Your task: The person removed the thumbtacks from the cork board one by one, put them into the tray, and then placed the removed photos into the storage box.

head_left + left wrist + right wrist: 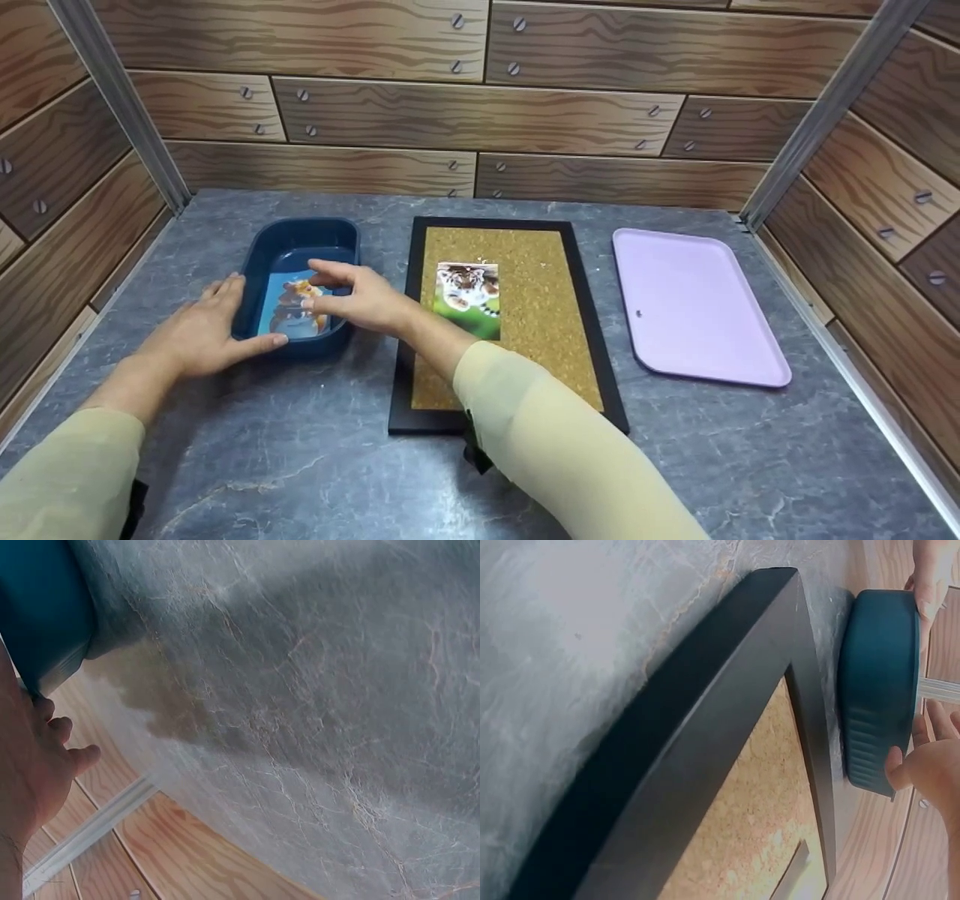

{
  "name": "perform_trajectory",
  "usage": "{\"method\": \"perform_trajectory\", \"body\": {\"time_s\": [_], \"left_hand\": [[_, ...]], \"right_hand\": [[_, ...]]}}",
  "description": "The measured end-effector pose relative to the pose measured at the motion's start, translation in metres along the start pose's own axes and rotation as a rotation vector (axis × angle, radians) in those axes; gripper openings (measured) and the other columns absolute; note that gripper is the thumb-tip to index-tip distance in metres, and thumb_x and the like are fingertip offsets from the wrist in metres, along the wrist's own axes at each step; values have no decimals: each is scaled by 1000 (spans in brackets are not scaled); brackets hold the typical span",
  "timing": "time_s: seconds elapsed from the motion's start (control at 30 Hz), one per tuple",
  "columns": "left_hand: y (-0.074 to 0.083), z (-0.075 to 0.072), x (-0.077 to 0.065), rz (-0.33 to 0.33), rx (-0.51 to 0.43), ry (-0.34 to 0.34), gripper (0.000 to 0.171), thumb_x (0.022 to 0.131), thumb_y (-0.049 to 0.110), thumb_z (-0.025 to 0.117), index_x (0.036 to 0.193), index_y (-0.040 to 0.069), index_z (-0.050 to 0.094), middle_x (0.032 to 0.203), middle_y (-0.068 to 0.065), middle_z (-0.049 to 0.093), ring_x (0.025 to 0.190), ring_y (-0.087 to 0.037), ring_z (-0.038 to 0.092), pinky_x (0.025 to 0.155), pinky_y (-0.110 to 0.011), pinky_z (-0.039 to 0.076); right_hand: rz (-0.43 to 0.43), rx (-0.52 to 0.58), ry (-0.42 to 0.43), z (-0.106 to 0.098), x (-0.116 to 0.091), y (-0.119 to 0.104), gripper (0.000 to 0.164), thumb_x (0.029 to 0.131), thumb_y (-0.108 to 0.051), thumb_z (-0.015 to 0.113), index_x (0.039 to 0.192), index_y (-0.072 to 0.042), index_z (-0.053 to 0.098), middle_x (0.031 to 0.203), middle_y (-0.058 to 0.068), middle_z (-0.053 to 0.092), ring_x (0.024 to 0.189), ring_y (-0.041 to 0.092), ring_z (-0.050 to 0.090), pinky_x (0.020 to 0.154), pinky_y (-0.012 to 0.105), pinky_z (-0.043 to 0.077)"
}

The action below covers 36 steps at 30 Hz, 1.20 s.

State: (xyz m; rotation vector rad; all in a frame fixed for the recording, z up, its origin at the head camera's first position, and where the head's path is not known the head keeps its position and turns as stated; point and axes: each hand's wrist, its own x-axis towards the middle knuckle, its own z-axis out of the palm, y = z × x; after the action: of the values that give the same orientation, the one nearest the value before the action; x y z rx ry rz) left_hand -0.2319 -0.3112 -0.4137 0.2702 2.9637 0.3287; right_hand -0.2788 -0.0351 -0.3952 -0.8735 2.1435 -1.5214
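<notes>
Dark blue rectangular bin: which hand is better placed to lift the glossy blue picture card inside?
Probably the right hand: it reaches over the card, while the left hand rests against the bin.

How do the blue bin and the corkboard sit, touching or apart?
Apart: the head view shows bare grey tabletop between the blue bin and the corkboard.

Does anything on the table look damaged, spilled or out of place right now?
One thing: a small dark speck on the lilac tray, near its left edge, stands out against the plain surface. It's too small to tell what it is. Nothing looks spilled; the bin is upright and the corkboard lies flat.
</notes>
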Motion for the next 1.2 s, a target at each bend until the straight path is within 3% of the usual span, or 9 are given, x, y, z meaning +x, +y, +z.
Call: {"method": "perform_trajectory", "body": {"time_s": [0.47,0.83,1.2], "left_hand": [[-1,-1,1,1,-1,-7,130,92,84,52,164,-13,5,167,-41,10,151,-64,14,114,-80,21],[2,-2,2,-10,-10,-19,131,91,86,52,164,-13,4,166,-42,9,150,-65,14,113,-81,21],[4,-7,0,-5,-7,-38,132,91,85,53,163,-15,7,165,-44,10,150,-66,13,113,-81,21]], "right_hand": [[-34,-12,28,-11,-11,-10,68,101,-26,73,162,-12,46,152,8,60,134,10,56,102,24,51],[-41,7,41,-21,-20,-16,68,101,-25,73,162,-12,46,153,8,60,140,18,54,104,25,50],[-69,25,91,-45,-33,-20,66,102,-20,73,161,-8,46,149,11,62,133,18,59,105,28,52]]}}
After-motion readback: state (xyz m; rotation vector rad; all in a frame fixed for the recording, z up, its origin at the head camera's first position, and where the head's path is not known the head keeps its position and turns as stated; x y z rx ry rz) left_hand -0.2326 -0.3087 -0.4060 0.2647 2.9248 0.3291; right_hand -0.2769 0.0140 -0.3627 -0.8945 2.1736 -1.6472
